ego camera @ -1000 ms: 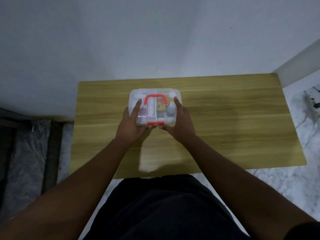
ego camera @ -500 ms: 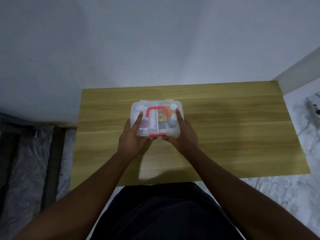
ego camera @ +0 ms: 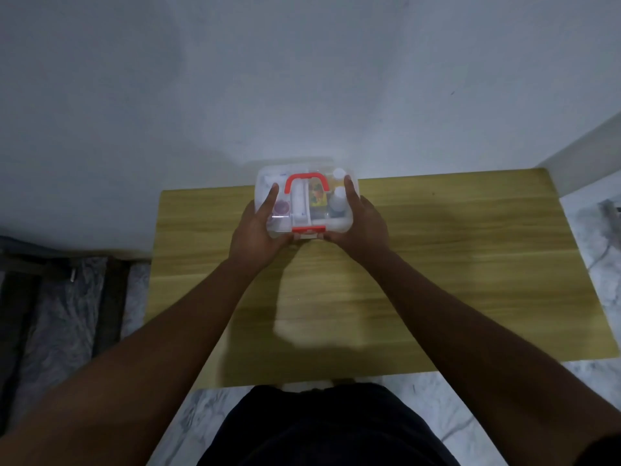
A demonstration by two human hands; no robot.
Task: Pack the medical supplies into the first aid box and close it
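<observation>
Wall (ego camera: 302,79): pale grey, filling the upper half of the frame behind everything you are working on.

Table (ego camera: 453,264): light wood, stretching across the middle of the frame, its far edge meeting the wall.

Floor (ego camera: 60,314): marbled grey, showing at the left and right edges and below the table's near edge.

Your dark clothing (ego camera: 319,428): occupying the bottom centre.

First aid box (ego camera: 339,169): clear plastic, lid down, sitting just above the centre of the frame, its far end overlapping the table's far edge. You are holding it between both hands; whether it is resting on the wood or lifted clear cannot be told.

Left hand (ego camera: 257,233): you are gripping the box's left side, forefinger stretched forward along the lid, thumb tucked at the near edge; the other fingers are hidden under the box.

Right hand (ego camera: 361,230): you are mirroring that grip on the right side, forefinger lying along the lid, thumb curling in at the near edge.

Red handle (ego camera: 306,179): lying flat on the lid between your two forefingers.

Red latch (ego camera: 308,229): sitting at the near edge, between your thumbs.

Contents, seen through the lid: a white bottle (ego camera: 337,200) at right, a yellow packet (ego camera: 317,198) at centre, a purplish round item (ego camera: 281,207) at left; details are too blurred to tell.
</observation>
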